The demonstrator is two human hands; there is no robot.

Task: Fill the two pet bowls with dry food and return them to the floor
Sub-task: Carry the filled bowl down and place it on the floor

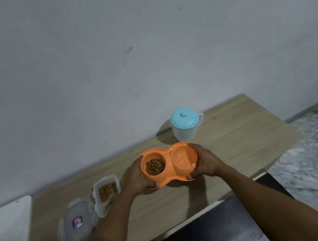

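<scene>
While both hands grip it, the orange double bowl (169,163) sits over the wooden table (241,140). The left hand (136,178) is wrapped around the bowl's left end and the right hand (205,161) around its right end, fingers curled under the rim. Dry food (155,166) fills the left cup; the right cup seems to hold clear liquid. Behind the bowl stands a jug (185,125) with a blue lid. Left of the bowl lie an open food box (106,193) and its lid (77,222).
</scene>
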